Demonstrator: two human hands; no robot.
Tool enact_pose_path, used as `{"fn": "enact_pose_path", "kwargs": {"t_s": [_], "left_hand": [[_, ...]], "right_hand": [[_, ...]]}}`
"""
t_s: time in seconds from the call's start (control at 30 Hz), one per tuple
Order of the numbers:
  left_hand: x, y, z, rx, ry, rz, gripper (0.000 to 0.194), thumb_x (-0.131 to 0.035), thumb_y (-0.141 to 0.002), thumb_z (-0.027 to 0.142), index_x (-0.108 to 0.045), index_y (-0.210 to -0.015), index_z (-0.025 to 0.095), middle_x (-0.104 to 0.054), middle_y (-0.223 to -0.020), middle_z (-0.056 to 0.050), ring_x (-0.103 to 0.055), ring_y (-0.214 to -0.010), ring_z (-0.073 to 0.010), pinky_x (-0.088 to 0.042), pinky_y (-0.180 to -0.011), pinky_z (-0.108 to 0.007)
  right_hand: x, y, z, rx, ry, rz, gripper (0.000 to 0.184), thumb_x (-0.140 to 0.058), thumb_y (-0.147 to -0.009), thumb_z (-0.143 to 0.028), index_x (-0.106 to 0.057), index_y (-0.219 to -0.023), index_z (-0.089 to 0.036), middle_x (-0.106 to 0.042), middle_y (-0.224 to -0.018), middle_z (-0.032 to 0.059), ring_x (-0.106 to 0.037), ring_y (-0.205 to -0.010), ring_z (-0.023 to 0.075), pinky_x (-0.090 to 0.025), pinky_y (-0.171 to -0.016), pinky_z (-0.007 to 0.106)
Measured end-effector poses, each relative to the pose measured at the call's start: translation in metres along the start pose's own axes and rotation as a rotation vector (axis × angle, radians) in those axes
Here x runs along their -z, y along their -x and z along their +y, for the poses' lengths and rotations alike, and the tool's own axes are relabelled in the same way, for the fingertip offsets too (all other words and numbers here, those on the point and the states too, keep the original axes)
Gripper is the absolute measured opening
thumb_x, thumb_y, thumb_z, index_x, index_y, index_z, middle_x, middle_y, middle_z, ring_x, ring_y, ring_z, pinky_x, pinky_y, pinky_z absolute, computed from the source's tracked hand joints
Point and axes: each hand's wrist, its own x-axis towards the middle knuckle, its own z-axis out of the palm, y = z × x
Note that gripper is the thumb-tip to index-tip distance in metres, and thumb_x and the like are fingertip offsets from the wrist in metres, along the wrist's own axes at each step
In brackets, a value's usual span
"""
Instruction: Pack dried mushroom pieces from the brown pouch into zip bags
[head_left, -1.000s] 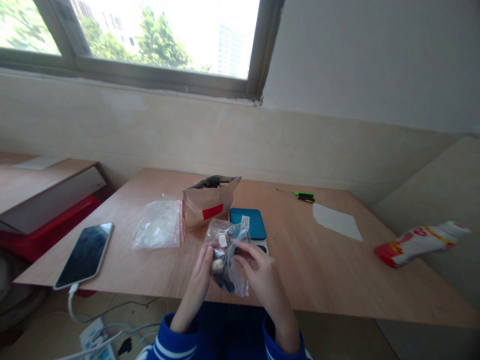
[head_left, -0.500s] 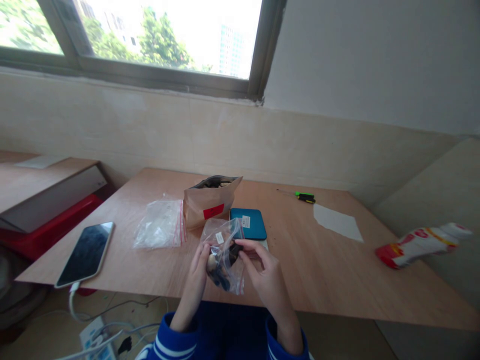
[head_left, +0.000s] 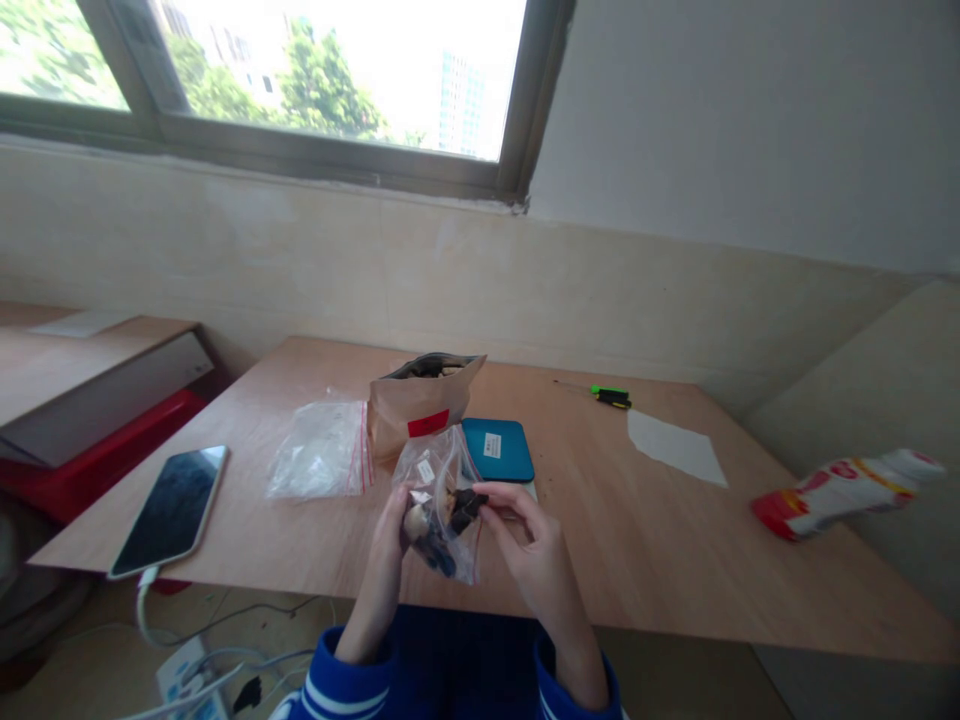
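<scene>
A small clear zip bag (head_left: pixel 437 505) with dark and pale pieces inside is held up over the front edge of the wooden table (head_left: pixel 600 520). My left hand (head_left: pixel 390 540) is closed on the bag's left side. My right hand (head_left: pixel 525 545) pinches a dark piece (head_left: pixel 465 503) at the bag's right edge with thumb and fingertips. Just behind the bag lie a teal flat box (head_left: pixel 497 449) and an open brown paper pouch (head_left: pixel 420 405) with a red label.
A pile of clear zip bags (head_left: pixel 321 452) lies left of the pouch. A phone (head_left: pixel 171 508) rests at the table's left corner with a cable hanging down. A green screwdriver (head_left: pixel 609 396), a white paper sheet (head_left: pixel 675 446) and a red-white packet (head_left: pixel 840 490) are to the right.
The bag has been turned and shifted slightly left and up. My right fingers have moved from pressing the bag's front to pinching a dark piece at its right edge.
</scene>
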Motion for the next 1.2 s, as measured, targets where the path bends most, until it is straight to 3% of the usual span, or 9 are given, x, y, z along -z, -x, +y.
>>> {"fn": "enact_pose_path", "kwargs": {"t_s": [0.13, 0.3, 0.5, 0.67, 0.77, 0.87, 1.0, 1.2], "left_hand": [[-0.003, 0.008, 0.003, 0.033, 0.026, -0.151, 0.042, -0.071, -0.072, 0.048, -0.07, -0.1, 0.017, -0.073, -0.102, -0.007, -0.068, -0.098, -0.0247, -0.054, -0.082, -0.031], [-0.004, 0.01, 0.002, 0.006, -0.009, -0.241, 0.031, -0.074, -0.074, 0.039, -0.07, -0.096, 0.017, -0.072, -0.088, -0.004, -0.067, -0.082, -0.0174, -0.051, -0.074, -0.025], [0.004, 0.005, 0.008, -0.02, 0.071, -0.133, 0.028, -0.073, -0.075, 0.038, -0.067, -0.092, 0.017, -0.069, -0.085, 0.001, -0.062, -0.077, -0.0117, -0.048, -0.068, -0.019], [0.016, -0.004, 0.015, -0.025, 0.138, 0.019, 0.037, -0.078, -0.068, 0.043, -0.066, -0.094, 0.018, -0.067, -0.084, 0.003, -0.059, -0.073, -0.0108, -0.047, -0.062, -0.018], [0.021, -0.005, 0.019, -0.047, 0.139, 0.051, 0.04, -0.078, -0.067, 0.045, -0.066, -0.094, 0.018, -0.067, -0.085, 0.002, -0.059, -0.077, -0.0115, -0.048, -0.065, -0.018], [0.024, -0.005, 0.022, -0.057, 0.131, 0.056, 0.041, -0.077, -0.066, 0.046, -0.066, -0.094, 0.017, -0.067, -0.087, 0.001, -0.059, -0.08, -0.0121, -0.048, -0.067, -0.019], [0.026, -0.007, 0.025, -0.044, 0.132, 0.069, 0.044, -0.078, -0.064, 0.048, -0.065, -0.094, 0.018, -0.066, -0.085, 0.001, -0.059, -0.074, -0.0128, -0.048, -0.062, -0.021], [0.029, -0.01, 0.025, -0.034, 0.141, 0.086, 0.044, -0.079, -0.061, 0.048, -0.065, -0.089, 0.018, -0.064, -0.081, 0.002, -0.057, -0.07, -0.0117, -0.047, -0.061, -0.02]], "right_hand": [[0.0, -0.002, 0.0, 0.062, 0.068, 0.023, 0.016, -0.059, -0.087, -0.02, -0.07, -0.099, -0.024, -0.072, -0.099, 0.0044, -0.068, -0.09, 0.0174, -0.058, -0.078, 0.029], [0.002, -0.003, 0.001, 0.11, 0.075, 0.026, 0.015, -0.06, -0.087, -0.019, -0.071, -0.094, -0.025, -0.069, -0.104, 0.0057, -0.066, -0.097, 0.0181, -0.056, -0.076, 0.027], [0.015, -0.02, -0.011, 0.066, -0.122, 0.079, 0.007, -0.068, -0.082, -0.028, -0.071, -0.086, -0.022, -0.073, -0.085, 0.0038, -0.067, -0.08, 0.0167, -0.056, -0.07, 0.027], [0.008, -0.089, -0.034, 0.155, -0.157, 0.172, 0.017, -0.069, -0.08, -0.032, -0.07, -0.093, -0.021, -0.073, -0.092, 0.0034, -0.065, -0.079, 0.0148, -0.054, -0.072, 0.028], [-0.01, -0.133, -0.04, 0.25, -0.059, 0.131, 0.016, -0.065, -0.083, -0.03, -0.069, -0.095, -0.02, -0.073, -0.095, 0.0036, -0.064, -0.08, 0.0143, -0.052, -0.072, 0.027], [-0.029, -0.16, -0.036, 0.336, 0.068, 0.021, 0.014, -0.063, -0.084, -0.026, -0.069, -0.096, -0.021, -0.072, -0.093, 0.0031, -0.064, -0.08, 0.0144, -0.051, -0.071, 0.026], [-0.042, -0.169, -0.024, 0.413, 0.105, -0.084, 0.013, -0.065, -0.082, -0.023, -0.069, -0.095, -0.022, -0.071, -0.09, 0.0023, -0.066, -0.083, 0.0153, -0.051, -0.077, 0.027], [-0.04, -0.169, -0.02, 0.384, 0.107, 0.017, 0.012, -0.066, -0.083, -0.024, -0.07, -0.094, -0.022, -0.072, -0.09, 0.0034, -0.067, -0.082, 0.0172, -0.051, -0.072, 0.028]]}}
